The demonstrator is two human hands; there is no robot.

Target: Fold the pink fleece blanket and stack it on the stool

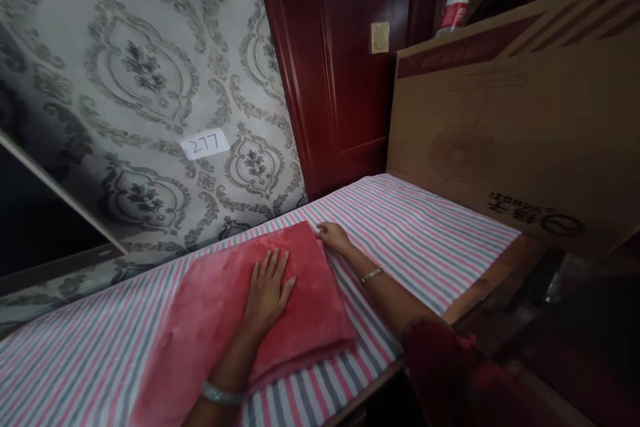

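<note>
1 folded pink towel (260, 307) laid on striped sheet (425, 240) | left hand (267, 290) pressed flat on it, fingers spread | right hand (334, 237) pinched on its far corner | 1 wall label (205, 144) marked "277" | 1 cardboard box (515, 120), print unreadable

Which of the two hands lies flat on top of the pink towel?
The left hand, palm down and fingers spread on the pink towel. The right hand only touches its far corner.

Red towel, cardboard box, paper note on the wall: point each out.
Red towel (305, 320): head view, on its folded right part, beside the left hand.
Cardboard box (515, 113): head view, middle of its broad front face.
Paper note (205, 144): head view, centre of the white slip.
</note>
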